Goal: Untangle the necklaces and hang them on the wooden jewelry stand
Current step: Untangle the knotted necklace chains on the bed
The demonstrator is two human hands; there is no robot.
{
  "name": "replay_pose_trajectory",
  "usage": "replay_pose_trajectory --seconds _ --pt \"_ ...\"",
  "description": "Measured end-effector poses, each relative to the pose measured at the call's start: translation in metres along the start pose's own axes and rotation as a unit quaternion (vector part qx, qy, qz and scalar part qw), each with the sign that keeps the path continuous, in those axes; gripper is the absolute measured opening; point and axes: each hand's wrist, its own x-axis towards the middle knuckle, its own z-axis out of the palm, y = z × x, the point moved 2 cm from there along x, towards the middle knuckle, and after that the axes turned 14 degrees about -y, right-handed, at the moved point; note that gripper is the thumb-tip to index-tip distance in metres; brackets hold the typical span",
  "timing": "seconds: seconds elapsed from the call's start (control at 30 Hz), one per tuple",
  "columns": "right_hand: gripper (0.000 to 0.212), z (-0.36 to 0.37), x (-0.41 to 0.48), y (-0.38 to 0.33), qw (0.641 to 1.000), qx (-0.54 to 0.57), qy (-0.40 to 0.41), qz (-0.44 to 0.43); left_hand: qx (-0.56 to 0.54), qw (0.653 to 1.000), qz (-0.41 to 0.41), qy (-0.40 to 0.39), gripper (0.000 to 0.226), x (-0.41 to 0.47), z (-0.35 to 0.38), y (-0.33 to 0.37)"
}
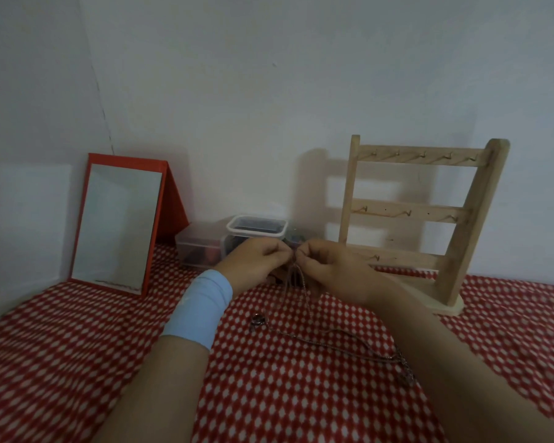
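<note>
Thin metal necklaces lie tangled on the red-and-white cloth, their chains rising to my hands. My left hand, with a light blue band on the wrist, and my right hand meet fingertip to fingertip above the cloth, each pinching the chains at the same spot. A small round pendant rests on the cloth below my left hand. The wooden jewelry stand stands upright at the right against the wall, with three hook rails and nothing hanging on them.
A red-framed mirror leans at the left against the wall. Two clear plastic boxes sit behind my hands at the wall. The red-and-white patterned cloth covers the whole surface.
</note>
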Motion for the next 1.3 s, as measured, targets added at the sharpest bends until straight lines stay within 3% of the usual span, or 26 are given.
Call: replay_pose_trajectory --seconds 0.07,0.23,0.3,0.47,0.57,0.83,0.97,1.17,1.3 --pt "0.025 -0.002 0.001 0.003 0.999 0.019 0.026 -0.001 -0.037 0.999 0.017 0.019 0.012 0.000 -0.002 0.002" --pt "0.028 -0.005 0.001 0.003 1.000 0.009 0.025 0.013 0.009 0.999 0.040 0.033 0.006 -0.002 0.001 0.003" --pt "0.025 -0.006 0.000 0.003 0.999 -0.020 0.016 0.023 0.014 0.999 0.028 0.019 0.009 -0.003 0.001 0.003" --pt "0.023 -0.003 0.002 0.003 0.998 -0.059 0.004 0.021 0.150 0.989 0.002 0.011 0.017 -0.002 -0.002 0.007" --pt "0.022 -0.002 0.001 0.003 0.999 -0.035 0.012 0.016 0.128 0.991 0.016 0.039 0.017 -0.001 -0.002 0.008" --pt "0.023 0.001 0.001 -0.002 0.998 -0.054 0.001 0.013 0.115 0.993 0.016 0.013 0.011 -0.005 -0.004 0.009" --pt "0.023 0.000 0.001 -0.007 0.998 -0.059 0.010 0.004 0.102 0.992 -0.008 -0.070 0.006 -0.009 -0.002 0.006" --pt "0.023 0.000 0.001 -0.003 0.998 -0.048 0.025 0.016 0.079 0.995 0.038 0.049 0.002 0.000 -0.005 0.005" --pt "0.022 0.000 0.003 0.001 0.998 -0.041 0.044 0.019 0.061 0.996 0.035 0.051 0.004 -0.001 -0.006 0.004"
